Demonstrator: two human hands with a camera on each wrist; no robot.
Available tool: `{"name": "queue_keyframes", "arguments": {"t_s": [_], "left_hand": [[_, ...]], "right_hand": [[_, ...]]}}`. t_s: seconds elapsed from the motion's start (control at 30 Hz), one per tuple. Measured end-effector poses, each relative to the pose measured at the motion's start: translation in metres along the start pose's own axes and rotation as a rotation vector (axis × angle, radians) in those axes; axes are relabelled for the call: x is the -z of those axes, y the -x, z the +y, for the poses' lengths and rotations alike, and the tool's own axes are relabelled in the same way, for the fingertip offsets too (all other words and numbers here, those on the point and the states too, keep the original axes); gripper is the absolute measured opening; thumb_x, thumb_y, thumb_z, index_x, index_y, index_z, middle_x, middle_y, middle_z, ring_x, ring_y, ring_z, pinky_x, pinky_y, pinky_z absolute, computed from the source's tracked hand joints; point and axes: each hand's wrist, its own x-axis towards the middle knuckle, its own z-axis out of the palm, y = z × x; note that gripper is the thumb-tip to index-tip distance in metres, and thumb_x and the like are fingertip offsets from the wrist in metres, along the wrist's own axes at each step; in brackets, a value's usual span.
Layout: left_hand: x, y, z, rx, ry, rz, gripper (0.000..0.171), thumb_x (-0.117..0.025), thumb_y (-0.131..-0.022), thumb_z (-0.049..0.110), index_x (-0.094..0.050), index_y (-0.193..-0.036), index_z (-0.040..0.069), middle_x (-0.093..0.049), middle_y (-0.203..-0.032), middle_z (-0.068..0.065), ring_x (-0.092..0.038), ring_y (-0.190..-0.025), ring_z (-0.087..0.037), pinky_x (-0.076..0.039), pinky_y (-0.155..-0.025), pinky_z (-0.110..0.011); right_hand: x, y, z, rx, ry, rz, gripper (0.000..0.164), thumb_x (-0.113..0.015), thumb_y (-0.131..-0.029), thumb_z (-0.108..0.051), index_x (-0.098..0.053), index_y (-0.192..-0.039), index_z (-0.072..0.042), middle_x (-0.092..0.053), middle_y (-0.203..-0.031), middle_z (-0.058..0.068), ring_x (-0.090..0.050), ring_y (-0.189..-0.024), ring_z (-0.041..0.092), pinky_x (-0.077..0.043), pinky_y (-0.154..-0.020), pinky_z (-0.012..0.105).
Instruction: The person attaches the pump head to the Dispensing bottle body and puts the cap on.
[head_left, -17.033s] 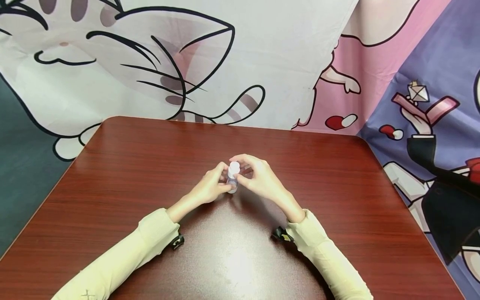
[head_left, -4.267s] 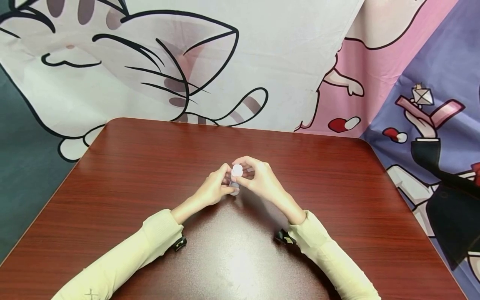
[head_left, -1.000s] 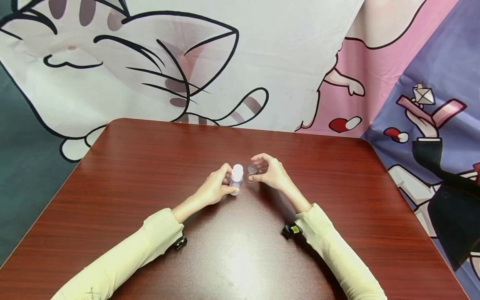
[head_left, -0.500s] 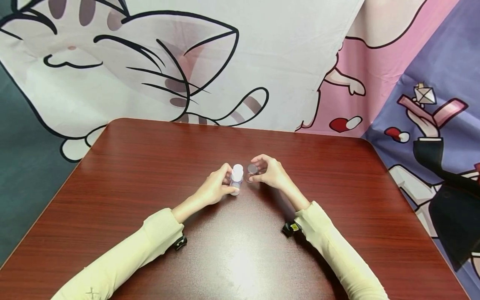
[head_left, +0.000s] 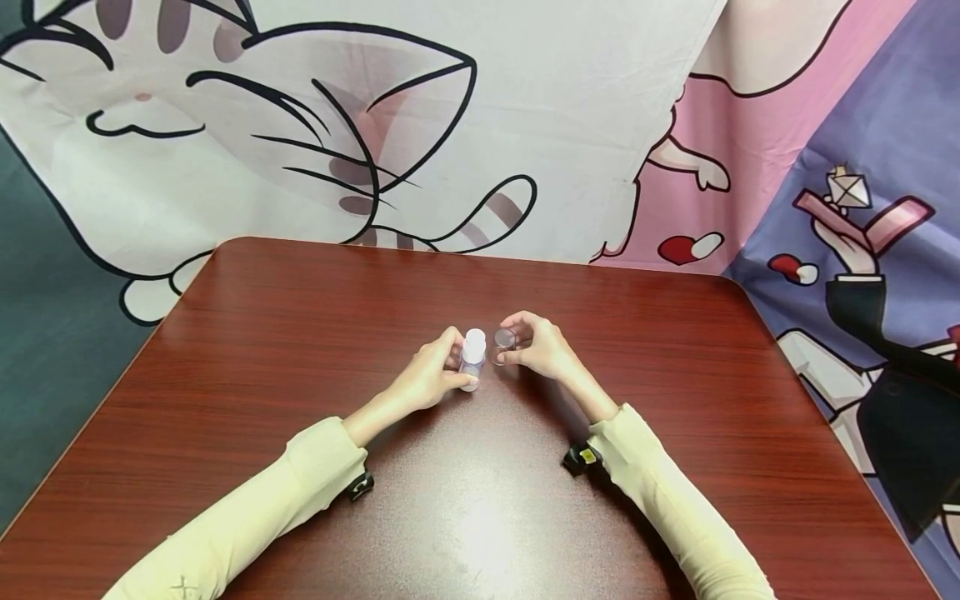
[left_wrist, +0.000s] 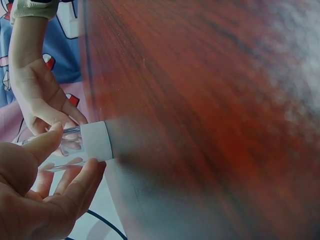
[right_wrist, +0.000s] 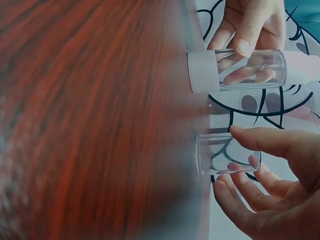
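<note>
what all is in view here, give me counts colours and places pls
Table: 1, reddish-brown, filling most of the lower head view
Bottle: 1, clear body with white base and white top, upright near the middle of the table
Clear cap: 1, colourless, just right of the bottle in the head view, apart from it
Printed backdrop: number of pieces unclear, white, pink, blue and dark teal with cartoon prints, behind the table
Wrist devices: 2, black, one by each cuff
Sleeves: 2, pale cream, one on each arm
Left hand: 1, bare, gripping the bottle
Right hand: 1, bare, fingers around the clear cap
</note>
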Motion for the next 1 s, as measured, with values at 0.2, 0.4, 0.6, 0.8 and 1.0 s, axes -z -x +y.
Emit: {"name": "queue_keyframes", "arguments": {"t_s": [0.2, 0.4, 0.6, 0.8, 1.0], "left_hand": [[-0.0002, -0.0001, -0.0009, -0.013, -0.009, 0.003, 0.037, -0.075, -0.082, 0.01, -0.047, -0.105, 0.006, -0.07, -0.098, -0.014, -0.068, -0.091, -0.023, -0.055, -0.077, -0.034], [-0.0002, 0.0001, -0.0006, -0.008, 0.005, 0.003, 0.037, -0.075, -0.082, 0.01, -0.047, -0.105, 0.006, -0.07, -0.1, -0.014, -0.069, -0.092, -0.024, -0.056, -0.077, -0.033], [-0.0002, 0.0001, -0.0005, -0.009, 0.01, 0.002, 0.037, -0.075, -0.082, 0.009, -0.046, -0.105, 0.005, -0.07, -0.1, -0.015, -0.069, -0.092, -0.024, -0.056, -0.077, -0.033], [0.0001, 0.0004, -0.0001, -0.009, 0.006, -0.001, 0.037, -0.075, -0.082, 0.009, -0.046, -0.105, 0.006, -0.07, -0.101, -0.015, -0.069, -0.093, -0.025, -0.056, -0.078, -0.034], [0.0002, 0.0005, 0.0005, -0.002, 0.0, -0.002, 0.037, -0.075, -0.082, 0.01, -0.046, -0.105, 0.007, -0.07, -0.1, -0.014, -0.068, -0.093, -0.024, -0.055, -0.078, -0.035]], "right_hand": [[-0.0012, -0.0005, 0.0003, -0.004, -0.001, -0.006, 0.046, -0.083, -0.071, -0.007, -0.062, -0.112, -0.007, -0.071, -0.097, 0.013, -0.068, -0.092, 0.024, -0.054, -0.08, 0.037], [-0.0016, 0.0001, -0.0007, -0.005, -0.007, -0.006, 0.044, -0.082, -0.071, -0.006, -0.063, -0.11, -0.006, -0.071, -0.095, 0.013, -0.067, -0.089, 0.023, -0.055, -0.078, 0.034], [-0.0021, 0.0009, -0.0012, -0.012, -0.015, -0.003, 0.043, -0.082, -0.071, -0.006, -0.063, -0.11, -0.007, -0.071, -0.094, 0.013, -0.067, -0.087, 0.022, -0.055, -0.075, 0.032], [-0.0021, 0.0019, -0.0027, -0.015, -0.031, -0.003, 0.043, -0.083, -0.071, -0.006, -0.063, -0.11, -0.007, -0.071, -0.094, 0.014, -0.068, -0.087, 0.023, -0.055, -0.076, 0.032], [-0.0014, 0.003, -0.0034, -0.021, -0.035, 0.0, 0.044, -0.083, -0.071, -0.006, -0.063, -0.11, -0.007, -0.071, -0.095, 0.013, -0.067, -0.088, 0.023, -0.055, -0.076, 0.032]]}}
